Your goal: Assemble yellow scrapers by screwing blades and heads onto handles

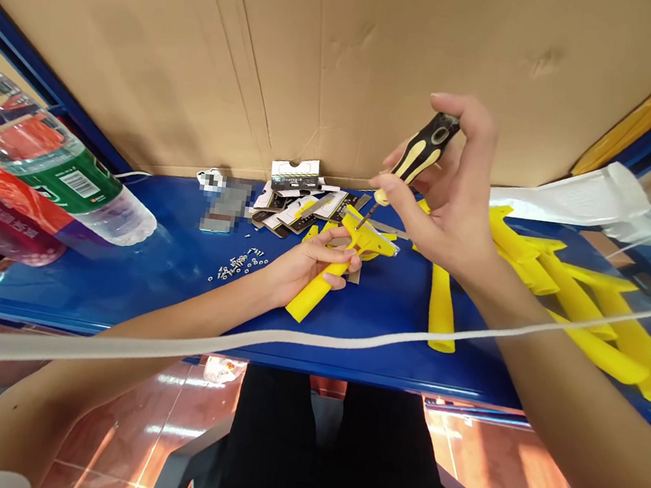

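My left hand [314,265] is wrapped round a yellow plastic tool [316,292] whose flat head points up and to the right, with a metal strip at its edge. In my right hand [448,188] is a black and cream screwdriver [421,151], tilted, its shaft running down to the head of the yellow tool. The tip appears to touch the tool near a small hole. Small metal screws and nuts [235,265] lie left of my left hand. Behind it are black and white cards [295,175] with metal blades.
More yellow handles [577,295] lie on the blue table [177,289] at the right; one [441,310] is nearer the middle. Large bottles [77,182] stand out at the left. A white cable [266,337] crosses the view. Cardboard [347,65] rises behind.
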A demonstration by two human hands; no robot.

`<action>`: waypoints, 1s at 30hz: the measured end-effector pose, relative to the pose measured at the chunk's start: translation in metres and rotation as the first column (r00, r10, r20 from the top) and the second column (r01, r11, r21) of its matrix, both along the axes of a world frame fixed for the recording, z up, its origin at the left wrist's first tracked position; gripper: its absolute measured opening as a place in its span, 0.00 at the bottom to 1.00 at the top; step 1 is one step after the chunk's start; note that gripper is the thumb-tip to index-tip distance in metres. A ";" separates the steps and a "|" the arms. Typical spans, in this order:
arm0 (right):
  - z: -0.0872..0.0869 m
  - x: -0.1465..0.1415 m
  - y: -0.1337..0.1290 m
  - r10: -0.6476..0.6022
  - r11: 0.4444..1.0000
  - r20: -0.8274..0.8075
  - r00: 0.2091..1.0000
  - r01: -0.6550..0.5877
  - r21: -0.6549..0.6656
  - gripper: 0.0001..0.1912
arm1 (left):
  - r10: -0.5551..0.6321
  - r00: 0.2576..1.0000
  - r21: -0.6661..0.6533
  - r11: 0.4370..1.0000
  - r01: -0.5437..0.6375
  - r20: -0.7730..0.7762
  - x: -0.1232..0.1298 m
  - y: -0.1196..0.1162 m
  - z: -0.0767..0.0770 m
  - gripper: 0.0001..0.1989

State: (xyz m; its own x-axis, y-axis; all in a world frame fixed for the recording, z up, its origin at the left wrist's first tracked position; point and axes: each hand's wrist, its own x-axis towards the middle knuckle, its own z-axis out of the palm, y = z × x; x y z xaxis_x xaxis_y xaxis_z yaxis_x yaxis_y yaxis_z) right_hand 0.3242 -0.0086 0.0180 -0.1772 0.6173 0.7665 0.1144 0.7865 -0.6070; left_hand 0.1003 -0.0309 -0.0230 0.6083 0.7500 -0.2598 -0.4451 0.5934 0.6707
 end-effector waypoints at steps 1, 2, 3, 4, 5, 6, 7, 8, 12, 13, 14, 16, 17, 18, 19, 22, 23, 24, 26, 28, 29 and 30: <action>0.001 -0.002 -0.001 0.032 0.999 0.007 0.999 -0.032 0.007 0.39 | 0.004 1.000 -0.002 1.000 -0.004 0.002 0.000 0.001 0.000 0.23; 0.001 -0.003 -0.002 0.052 0.999 0.008 0.999 -0.052 0.015 0.37 | 0.006 1.000 -0.002 1.000 -0.006 0.004 -0.001 0.001 0.000 0.22; 0.000 -0.004 -0.002 0.058 0.998 0.000 0.998 -0.058 0.025 0.36 | 0.009 1.000 0.000 1.000 -0.009 0.005 -0.001 0.002 -0.001 0.21; 0.000 -0.005 -0.002 0.054 0.998 -0.007 0.999 -0.054 0.027 0.36 | 0.013 1.000 0.003 1.000 -0.013 0.006 -0.001 0.002 -0.001 0.21; -0.001 -0.005 -0.002 0.030 0.999 -0.026 0.999 -0.029 0.033 0.36 | 0.018 1.000 0.005 1.000 -0.018 0.008 -0.001 0.002 -0.002 0.20; -0.002 -0.005 -0.001 -0.013 0.999 -0.049 0.999 0.015 0.034 0.36 | 0.024 1.000 0.001 1.000 -0.024 0.010 -0.001 0.002 -0.002 0.21; -0.003 -0.004 0.001 -0.067 0.997 -0.069 0.995 0.069 0.031 0.36 | 0.029 1.000 -0.005 1.000 -0.029 0.012 -0.001 0.002 -0.003 0.21; -0.004 -0.002 0.002 -0.123 0.992 -0.082 0.989 0.125 0.024 0.37 | 0.032 0.999 -0.014 0.999 -0.032 0.014 -0.001 0.002 -0.004 0.22; -0.007 0.001 0.006 -0.202 0.979 -0.076 0.976 0.203 0.011 0.42 | 0.024 1.000 -0.026 0.999 -0.024 0.019 0.000 0.001 -0.005 0.23; -0.008 0.001 0.006 -0.181 0.983 -0.075 0.981 0.183 0.012 0.43 | 0.025 0.999 -0.022 0.999 -0.025 0.019 0.000 0.001 -0.005 0.22; -0.008 0.000 0.005 -0.148 0.989 -0.068 0.987 0.149 0.008 0.43 | 0.028 0.999 -0.017 0.999 -0.028 0.018 0.000 0.001 -0.004 0.23; -0.007 -0.002 0.001 -0.064 0.998 -0.041 0.997 0.063 -0.015 0.42 | 0.040 0.999 -0.010 0.999 -0.040 0.011 0.000 0.001 -0.004 0.24; -0.006 -0.003 -0.001 -0.024 0.999 -0.030 0.999 0.023 -0.031 0.41 | 0.045 0.999 -0.008 0.999 -0.045 0.009 -0.001 0.001 -0.004 0.24; -0.006 -0.005 -0.003 0.007 0.999 -0.028 1.000 -0.008 -0.041 0.39 | 0.049 0.999 -0.007 0.999 -0.049 0.008 -0.001 0.002 -0.004 0.25; -0.005 -0.006 -0.004 0.025 0.999 -0.035 0.999 -0.026 -0.037 0.38 | 0.053 0.999 -0.008 0.999 -0.053 0.008 -0.001 0.002 -0.004 0.25; -0.005 -0.010 -0.003 -0.014 0.999 -0.091 0.996 0.017 0.036 0.34 | 0.061 0.998 -0.011 0.998 -0.060 0.009 -0.001 0.002 -0.004 0.27; -0.006 -0.010 -0.002 -0.047 0.997 -0.103 0.994 0.053 0.057 0.34 | 0.061 0.998 -0.009 0.998 -0.060 0.008 0.000 0.002 -0.004 0.27; -0.006 -0.010 0.000 -0.087 0.993 -0.108 0.990 0.094 0.067 0.35 | 0.060 0.998 -0.006 0.998 -0.060 0.008 0.000 0.002 -0.004 0.26; -0.007 -0.009 0.003 -0.163 0.984 -0.099 0.982 0.170 0.057 0.38 | 0.058 0.998 0.000 0.998 -0.058 0.013 0.000 0.001 -0.004 0.24; -0.008 -0.008 0.003 -0.222 0.973 -0.077 0.972 0.226 0.044 0.41 | 0.058 0.998 0.000 0.998 -0.058 0.020 0.000 0.000 -0.005 0.24; -0.007 -0.008 0.003 -0.245 0.967 -0.070 0.967 0.249 0.049 0.42 | 0.059 0.998 -0.002 0.998 -0.059 0.024 0.000 0.000 -0.005 0.23; -0.007 -0.008 0.003 -0.265 0.962 -0.067 0.962 0.269 0.056 0.42 | 0.061 0.998 -0.005 0.998 -0.061 0.025 0.000 0.000 -0.005 0.23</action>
